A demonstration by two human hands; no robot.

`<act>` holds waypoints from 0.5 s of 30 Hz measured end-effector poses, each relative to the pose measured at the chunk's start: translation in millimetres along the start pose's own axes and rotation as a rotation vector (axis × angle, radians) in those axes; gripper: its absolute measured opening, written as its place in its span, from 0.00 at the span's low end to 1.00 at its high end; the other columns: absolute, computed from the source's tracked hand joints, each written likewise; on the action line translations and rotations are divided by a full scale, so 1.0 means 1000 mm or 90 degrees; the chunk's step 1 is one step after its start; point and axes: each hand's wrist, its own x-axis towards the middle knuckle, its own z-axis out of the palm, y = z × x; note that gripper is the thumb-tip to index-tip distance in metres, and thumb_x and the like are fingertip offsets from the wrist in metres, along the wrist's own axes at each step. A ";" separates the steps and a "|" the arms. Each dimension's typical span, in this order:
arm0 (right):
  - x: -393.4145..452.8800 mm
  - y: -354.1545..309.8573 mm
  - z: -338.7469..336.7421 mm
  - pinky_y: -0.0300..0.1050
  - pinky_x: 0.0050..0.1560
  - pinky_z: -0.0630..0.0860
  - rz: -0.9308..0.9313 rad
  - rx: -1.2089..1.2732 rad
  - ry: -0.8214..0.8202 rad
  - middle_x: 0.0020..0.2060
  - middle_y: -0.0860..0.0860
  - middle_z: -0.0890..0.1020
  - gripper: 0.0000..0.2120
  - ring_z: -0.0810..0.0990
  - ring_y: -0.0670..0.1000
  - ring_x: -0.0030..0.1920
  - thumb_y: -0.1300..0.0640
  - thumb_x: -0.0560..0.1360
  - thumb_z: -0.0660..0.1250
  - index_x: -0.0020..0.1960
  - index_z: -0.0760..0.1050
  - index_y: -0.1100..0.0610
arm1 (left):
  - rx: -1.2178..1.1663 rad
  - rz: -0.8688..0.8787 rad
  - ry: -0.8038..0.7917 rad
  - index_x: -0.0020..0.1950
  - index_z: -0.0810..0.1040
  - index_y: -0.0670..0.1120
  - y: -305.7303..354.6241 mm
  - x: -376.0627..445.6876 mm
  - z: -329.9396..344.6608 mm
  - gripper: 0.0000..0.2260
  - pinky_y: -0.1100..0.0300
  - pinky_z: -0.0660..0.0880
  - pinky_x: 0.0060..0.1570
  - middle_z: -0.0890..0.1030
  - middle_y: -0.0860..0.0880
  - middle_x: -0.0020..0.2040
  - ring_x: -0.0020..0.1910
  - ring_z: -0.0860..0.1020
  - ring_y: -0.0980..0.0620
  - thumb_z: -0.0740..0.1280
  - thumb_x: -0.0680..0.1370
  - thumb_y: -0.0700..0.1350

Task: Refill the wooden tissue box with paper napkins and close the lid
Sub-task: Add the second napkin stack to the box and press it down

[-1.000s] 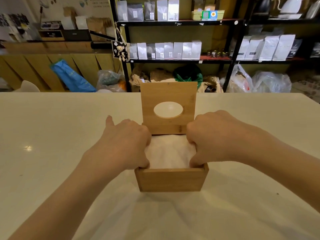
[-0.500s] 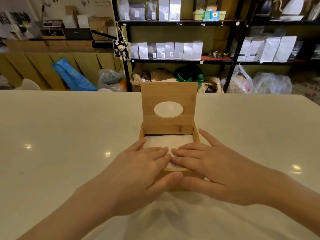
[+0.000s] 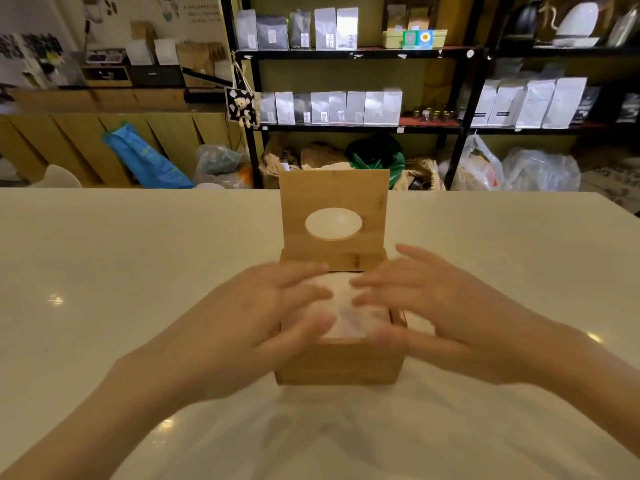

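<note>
While lid (image 3: 334,216) stands upright, hands (image 3: 263,317) flat over napkins (image 3: 349,306), box (image 3: 337,362) facing camera.

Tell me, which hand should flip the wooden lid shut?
Probably right. The right hand has fingertips beside the upright wooden lid with the oval hole; the left hand lies lower over the white paper napkins.

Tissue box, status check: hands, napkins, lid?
Left hand and right hand open, flat over the napkins. Napkins inside the tissue box. Lid upright, not yet closed. Nothing in the way.
</note>
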 end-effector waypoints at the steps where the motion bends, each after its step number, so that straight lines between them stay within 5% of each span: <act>1: 0.002 0.005 -0.004 0.49 0.70 0.60 0.002 -0.004 0.088 0.62 0.48 0.78 0.23 0.71 0.45 0.64 0.41 0.77 0.50 0.61 0.75 0.51 | -0.002 0.010 0.073 0.67 0.67 0.62 -0.004 0.002 -0.004 0.24 0.66 0.61 0.66 0.63 0.64 0.71 0.66 0.59 0.69 0.47 0.74 0.64; 5: 0.022 0.021 -0.025 0.45 0.70 0.59 0.064 -0.066 0.274 0.69 0.51 0.69 0.24 0.62 0.48 0.70 0.48 0.76 0.55 0.70 0.65 0.55 | 0.143 0.027 0.262 0.72 0.60 0.58 -0.015 0.024 -0.020 0.26 0.54 0.53 0.70 0.56 0.53 0.76 0.74 0.52 0.54 0.53 0.75 0.61; 8: 0.037 0.029 -0.026 0.46 0.73 0.46 0.129 -0.125 0.247 0.76 0.50 0.55 0.30 0.49 0.48 0.75 0.43 0.76 0.52 0.75 0.50 0.52 | 0.219 -0.038 0.258 0.75 0.47 0.56 -0.023 0.043 -0.021 0.33 0.52 0.36 0.71 0.45 0.52 0.77 0.75 0.40 0.52 0.48 0.73 0.67; 11: 0.045 0.032 -0.020 0.46 0.73 0.35 0.158 -0.155 0.179 0.77 0.47 0.46 0.35 0.39 0.45 0.75 0.37 0.74 0.43 0.75 0.41 0.51 | 0.281 -0.074 0.239 0.76 0.47 0.51 -0.031 0.051 -0.012 0.37 0.52 0.32 0.69 0.49 0.50 0.78 0.75 0.43 0.50 0.47 0.72 0.69; 15: 0.046 0.033 -0.012 0.47 0.70 0.29 0.177 -0.183 0.155 0.77 0.46 0.47 0.37 0.36 0.42 0.72 0.34 0.72 0.41 0.76 0.41 0.50 | 0.269 -0.084 0.236 0.76 0.50 0.49 -0.033 0.052 -0.009 0.37 0.51 0.31 0.68 0.56 0.51 0.77 0.76 0.48 0.52 0.46 0.72 0.68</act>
